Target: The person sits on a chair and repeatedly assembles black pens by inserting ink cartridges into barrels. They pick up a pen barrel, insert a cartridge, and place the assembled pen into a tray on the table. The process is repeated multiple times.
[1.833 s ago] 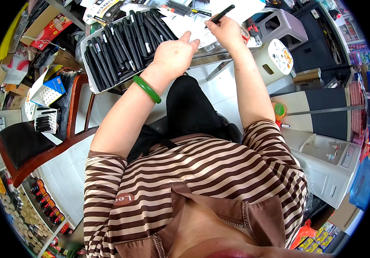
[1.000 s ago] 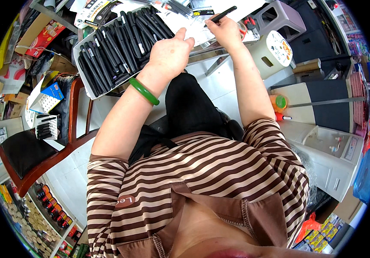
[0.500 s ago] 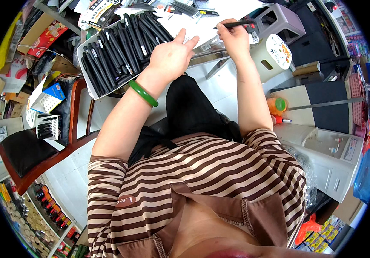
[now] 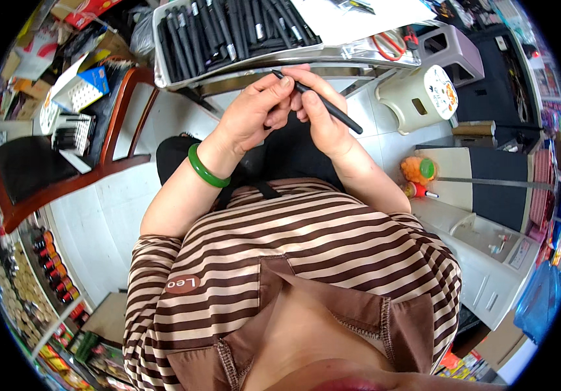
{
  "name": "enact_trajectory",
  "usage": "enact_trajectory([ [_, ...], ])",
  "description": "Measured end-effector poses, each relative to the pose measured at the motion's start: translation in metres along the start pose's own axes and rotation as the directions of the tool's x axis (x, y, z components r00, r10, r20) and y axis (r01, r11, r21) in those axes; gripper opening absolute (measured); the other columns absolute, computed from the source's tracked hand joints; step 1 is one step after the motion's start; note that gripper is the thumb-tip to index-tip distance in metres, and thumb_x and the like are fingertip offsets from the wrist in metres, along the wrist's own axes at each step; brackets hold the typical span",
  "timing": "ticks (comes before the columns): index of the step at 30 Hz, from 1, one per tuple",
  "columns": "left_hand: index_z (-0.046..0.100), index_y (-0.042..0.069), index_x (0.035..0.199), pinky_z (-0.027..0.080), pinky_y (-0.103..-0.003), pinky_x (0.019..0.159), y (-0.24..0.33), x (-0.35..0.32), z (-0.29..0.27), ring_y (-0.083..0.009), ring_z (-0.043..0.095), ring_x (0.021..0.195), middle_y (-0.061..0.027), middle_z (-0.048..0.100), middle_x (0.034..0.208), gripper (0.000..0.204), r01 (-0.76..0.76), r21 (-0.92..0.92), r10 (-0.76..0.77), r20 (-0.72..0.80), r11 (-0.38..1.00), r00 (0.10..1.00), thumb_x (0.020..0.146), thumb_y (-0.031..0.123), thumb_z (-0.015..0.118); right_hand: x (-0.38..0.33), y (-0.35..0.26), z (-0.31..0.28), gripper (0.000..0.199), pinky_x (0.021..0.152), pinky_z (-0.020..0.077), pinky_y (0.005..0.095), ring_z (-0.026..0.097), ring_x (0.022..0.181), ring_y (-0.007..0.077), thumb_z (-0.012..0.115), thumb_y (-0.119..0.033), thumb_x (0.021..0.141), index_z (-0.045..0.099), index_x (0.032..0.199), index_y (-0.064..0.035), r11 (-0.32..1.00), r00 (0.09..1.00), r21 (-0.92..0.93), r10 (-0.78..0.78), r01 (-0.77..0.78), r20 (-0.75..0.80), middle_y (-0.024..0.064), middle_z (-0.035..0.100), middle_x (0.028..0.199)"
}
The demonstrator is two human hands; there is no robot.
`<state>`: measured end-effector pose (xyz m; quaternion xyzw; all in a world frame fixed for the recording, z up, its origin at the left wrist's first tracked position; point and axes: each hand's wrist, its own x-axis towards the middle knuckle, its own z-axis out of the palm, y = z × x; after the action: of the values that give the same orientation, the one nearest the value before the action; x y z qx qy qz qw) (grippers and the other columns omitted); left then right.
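Observation:
In front of my lap a slim black pen (image 4: 340, 116) is held slanting, its narrow end up and to the left. My right hand (image 4: 324, 130) is closed round it, with the thumb along the barrel. My left hand (image 4: 249, 112), with a green bangle at the wrist, is closed too, its thumb and fingers pinching near the narrow end. Part of its fingers are hidden. Just beyond my hands, many similar black pens (image 4: 228, 29) lie packed side by side in a white tray (image 4: 160, 65) on the table.
White paper (image 4: 358, 25) lies right of the tray, with red-handled scissors (image 4: 390, 47) near the table edge. A cream stool (image 4: 394, 98) and a pale purple stool (image 4: 466, 55) stand at right. At left is a dark wooden chair (image 4: 16, 163) with boxes beside it.
Both hands have come back from the table toward my lap and met. The pen came along in my right hand, and my left hand has closed on its narrow end.

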<state>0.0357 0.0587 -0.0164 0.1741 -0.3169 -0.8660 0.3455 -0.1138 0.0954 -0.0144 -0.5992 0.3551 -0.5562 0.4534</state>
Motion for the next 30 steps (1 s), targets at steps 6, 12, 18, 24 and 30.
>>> enact_trajectory([
  [6,0.057,0.001,0.101,0.028,-0.019,0.048,-0.001,-0.044,-0.028,-0.005,0.033,0.05,0.0023,0.042,0.067,0.025,-0.223,-0.094,0.185,-0.306,0.97,0.934,0.088,0.023,0.055,-0.013,0.001,0.025,0.027,0.057,0.0392,0.0159,0.048,0.064,0.0036,0.053,-0.015,0.088,0.055,0.111,-0.0023,0.973,0.975,0.074,0.221,-0.22,0.001,0.0034,0.059,0.084],
  [12,0.053,0.001,0.111,0.028,-0.018,0.049,-0.005,-0.086,-0.039,-0.0043,0.032,0.051,0.0021,0.043,0.068,0.028,-0.274,0.185,0.327,-0.405,0.944,0.854,0.091,0.021,0.05,-0.021,0.021,0.037,0.022,0.046,0.0295,0.0161,0.038,0.052,0.0025,0.05,-0.02,0.09,0.058,0.1,-0.0021,0.716,0.743,0.21,0.61,-0.666,0.277,-0.0031,0.049,0.065],
  [18,0.051,0.0,0.115,0.029,-0.019,0.051,-0.009,-0.13,-0.062,-0.0044,0.034,0.051,0.0025,0.046,0.068,0.031,-0.223,0.058,0.23,-0.189,0.973,0.955,0.091,0.019,0.049,-0.04,0.029,0.049,0.029,0.036,0.0209,0.0151,0.026,0.042,0.0006,0.042,-0.029,0.094,0.049,0.09,-0.0009,-0.099,0.269,0.363,0.5,-0.926,0.823,-0.0065,0.033,0.056],
  [24,0.057,0.002,0.096,0.03,-0.021,0.054,-0.025,-0.138,-0.071,-0.0052,0.034,0.052,0.0018,0.047,0.063,0.021,-0.34,0.077,0.34,-0.412,0.937,0.845,0.088,0.021,0.055,-0.047,0.017,0.083,0.028,0.038,0.0226,0.0165,0.025,0.044,0.0025,0.038,-0.028,0.095,0.048,0.084,-0.0042,0.455,0.465,0.148,0.736,-0.878,0.492,-0.0055,0.032,0.055],
  [30,0.057,0.0,0.097,0.031,-0.019,0.052,-0.029,-0.142,-0.074,-0.0054,0.035,0.055,0.0017,0.047,0.067,0.021,-0.385,0.082,0.369,-0.516,0.919,0.773,0.087,0.019,0.056,-0.049,0.036,0.096,0.029,0.051,0.0376,0.0271,0.044,0.053,0.0127,0.04,-0.025,0.094,0.053,0.081,-0.0024,0.833,0.807,-0.408,0.509,-0.375,0.297,0.0031,0.045,0.06],
])
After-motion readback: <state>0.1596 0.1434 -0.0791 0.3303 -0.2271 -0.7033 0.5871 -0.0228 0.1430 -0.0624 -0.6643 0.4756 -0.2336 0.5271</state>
